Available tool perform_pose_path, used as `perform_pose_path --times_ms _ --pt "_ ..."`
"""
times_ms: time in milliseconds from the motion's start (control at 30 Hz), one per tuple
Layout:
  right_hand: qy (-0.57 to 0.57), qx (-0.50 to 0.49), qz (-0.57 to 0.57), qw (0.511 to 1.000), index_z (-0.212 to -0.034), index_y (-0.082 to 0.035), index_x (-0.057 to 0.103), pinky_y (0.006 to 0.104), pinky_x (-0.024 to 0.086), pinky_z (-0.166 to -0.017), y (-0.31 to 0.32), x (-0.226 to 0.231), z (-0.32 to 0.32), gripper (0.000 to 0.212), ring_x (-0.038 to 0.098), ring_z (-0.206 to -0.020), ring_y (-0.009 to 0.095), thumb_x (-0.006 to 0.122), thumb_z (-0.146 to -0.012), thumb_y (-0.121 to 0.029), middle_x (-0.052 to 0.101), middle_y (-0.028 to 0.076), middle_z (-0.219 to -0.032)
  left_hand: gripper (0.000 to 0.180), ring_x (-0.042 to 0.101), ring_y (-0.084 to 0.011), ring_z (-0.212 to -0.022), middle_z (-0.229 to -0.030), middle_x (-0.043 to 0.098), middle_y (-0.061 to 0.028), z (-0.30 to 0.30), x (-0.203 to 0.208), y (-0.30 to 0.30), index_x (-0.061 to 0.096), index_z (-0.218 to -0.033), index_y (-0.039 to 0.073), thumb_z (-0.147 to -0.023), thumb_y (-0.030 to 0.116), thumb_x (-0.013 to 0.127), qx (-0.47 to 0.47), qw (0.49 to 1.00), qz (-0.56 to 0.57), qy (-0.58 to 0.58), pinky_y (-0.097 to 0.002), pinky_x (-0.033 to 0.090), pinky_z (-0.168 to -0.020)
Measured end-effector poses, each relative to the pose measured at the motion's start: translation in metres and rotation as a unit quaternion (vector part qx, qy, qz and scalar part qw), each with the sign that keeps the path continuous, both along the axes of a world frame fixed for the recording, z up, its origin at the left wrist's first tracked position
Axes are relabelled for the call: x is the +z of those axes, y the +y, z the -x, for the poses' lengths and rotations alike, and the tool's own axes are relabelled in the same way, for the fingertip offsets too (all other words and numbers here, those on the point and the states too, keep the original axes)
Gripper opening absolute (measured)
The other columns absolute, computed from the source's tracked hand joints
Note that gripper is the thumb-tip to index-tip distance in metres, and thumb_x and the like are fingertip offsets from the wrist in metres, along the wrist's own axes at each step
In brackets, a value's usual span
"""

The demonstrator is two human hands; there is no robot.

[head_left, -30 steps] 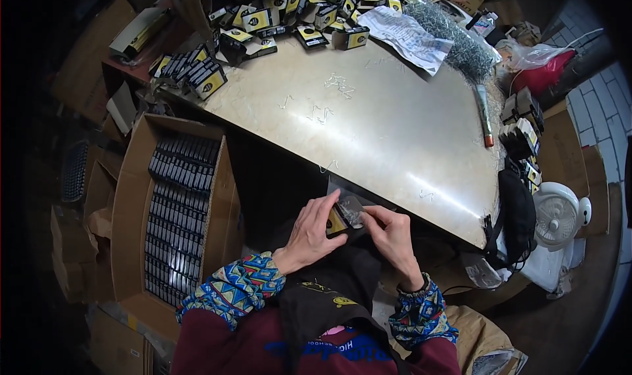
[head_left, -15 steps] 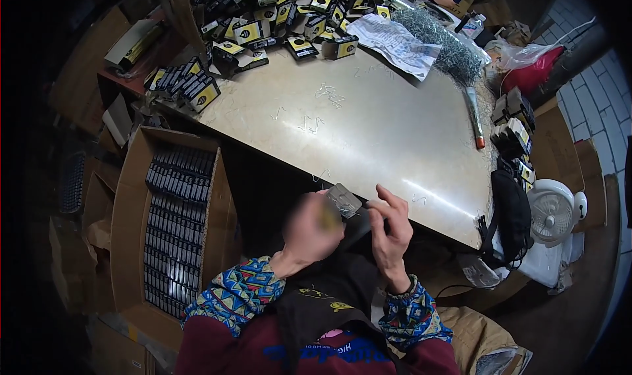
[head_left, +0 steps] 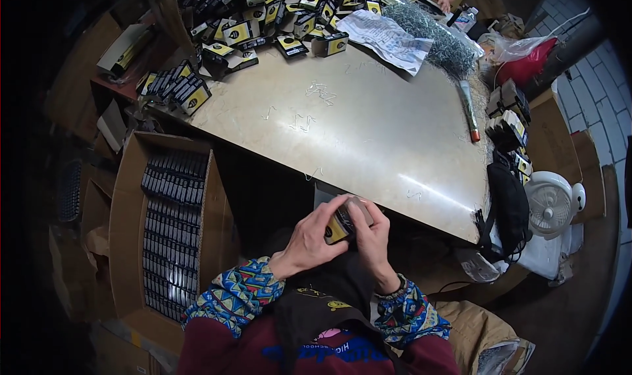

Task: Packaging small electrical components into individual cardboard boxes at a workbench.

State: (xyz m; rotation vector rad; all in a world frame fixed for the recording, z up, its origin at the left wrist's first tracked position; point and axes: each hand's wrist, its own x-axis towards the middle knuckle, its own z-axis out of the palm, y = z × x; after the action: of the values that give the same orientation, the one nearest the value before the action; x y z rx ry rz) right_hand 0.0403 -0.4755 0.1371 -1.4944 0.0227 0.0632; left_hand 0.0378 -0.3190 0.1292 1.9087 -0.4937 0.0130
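Just off the table's near edge, a small black-and-yellow cardboard box (head_left: 337, 229) is held between both hands. My left hand (head_left: 304, 244) is closed round its left side, with the thumb along the lower edge. My right hand (head_left: 373, 244) grips its right end, with the thumb and fingers pressed at the top. The fingers cover much of the box, so its contents cannot be seen. Past the hands, thin bent wire pieces (head_left: 301, 123) lie on the pale tabletop (head_left: 368, 144), and one bent wire (head_left: 314, 173) rests at the near edge.
Many black-and-yellow boxes (head_left: 263, 19) pile up at the far left. A carton (head_left: 122, 243) of packed dark boxes stands to my left. Crumpled paper (head_left: 388, 39), a heap of wires (head_left: 431, 36) and a brush (head_left: 469, 111) lie far right, near a white fan (head_left: 550, 204). Another person's hand (head_left: 442, 1) shows beyond.
My right hand has moved left from beside the box and closed on its end. The box has tilted, and its top, where wire pieces showed, is now covered by fingers.
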Motion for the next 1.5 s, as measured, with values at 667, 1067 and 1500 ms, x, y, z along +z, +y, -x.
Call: perform_pose_path --times_ms 667,1067,1500 --pt "-0.253 -0.038 0.308 0.916 -0.090 0.001 0.069 0.0361 0.050 -0.087 -0.003 0.025 -0.016 0.009 0.061 -0.105 0.032 0.070 -0.082 -0.003 0.067 0.017 -0.114 0.085 0.061 -0.0371 -0.107 -0.119 0.057 -0.0216 0.000 0.000 0.004 0.034 -0.142 0.004 -0.071 0.010 0.079 0.107 0.993 -0.037 -0.044 -0.0396 0.052 -0.088" --pt "-0.227 -0.021 0.267 0.936 -0.108 0.000 0.070 0.0338 0.052 -0.088 -0.008 0.025 -0.002 0.027 0.064 -0.107 0.029 0.073 -0.082 -0.003 0.061 0.021 -0.126 0.084 0.063 -0.0386 -0.101 -0.115 0.058 -0.0211 -0.001 -0.001 0.002 0.035 -0.140 0.004 -0.071 0.012 0.081 0.145 0.987 -0.008 -0.075 -0.0409 0.054 -0.083" --pt "-0.140 0.004 0.129 0.982 -0.114 0.002 0.068 0.0269 0.055 -0.079 0.006 0.006 0.004 0.027 0.069 -0.094 0.016 0.068 -0.087 0.001 0.071 0.016 -0.109 0.073 0.064 -0.0404 -0.095 -0.113 0.060 -0.0223 0.000 0.000 -0.006 0.040 -0.133 0.004 -0.071 0.014 0.079 0.181 0.979 -0.062 -0.071 -0.0444 0.054 -0.076"
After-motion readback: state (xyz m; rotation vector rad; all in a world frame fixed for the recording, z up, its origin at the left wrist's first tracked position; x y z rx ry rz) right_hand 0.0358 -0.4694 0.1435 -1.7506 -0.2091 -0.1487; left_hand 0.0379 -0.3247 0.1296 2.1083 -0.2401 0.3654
